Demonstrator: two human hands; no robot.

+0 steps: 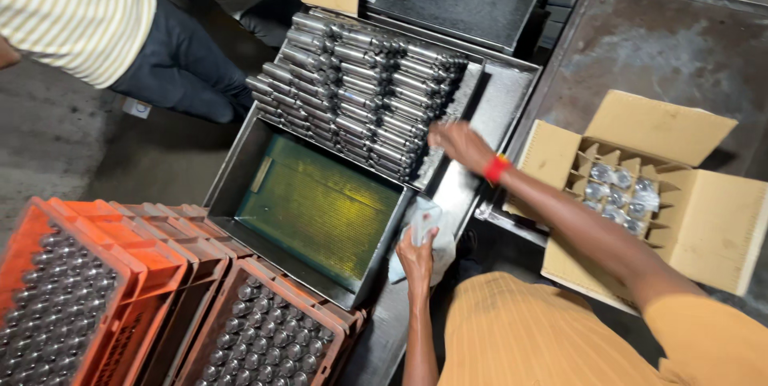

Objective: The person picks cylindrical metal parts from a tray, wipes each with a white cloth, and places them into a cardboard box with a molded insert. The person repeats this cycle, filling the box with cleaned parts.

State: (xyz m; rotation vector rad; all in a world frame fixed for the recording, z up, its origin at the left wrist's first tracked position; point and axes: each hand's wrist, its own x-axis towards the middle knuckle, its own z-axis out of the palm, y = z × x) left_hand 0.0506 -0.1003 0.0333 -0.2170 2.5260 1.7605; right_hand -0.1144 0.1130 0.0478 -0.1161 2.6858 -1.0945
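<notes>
Steel cylinders [360, 82] under right hand [460, 144]; seemingly cloth [428, 230] in left hand [416, 258].

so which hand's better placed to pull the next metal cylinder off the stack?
Right hand: it is already at the edge of the stacked shiny metal cylinders. The left hand is lower, gripping a pale plastic bag by the steel tray.
</notes>
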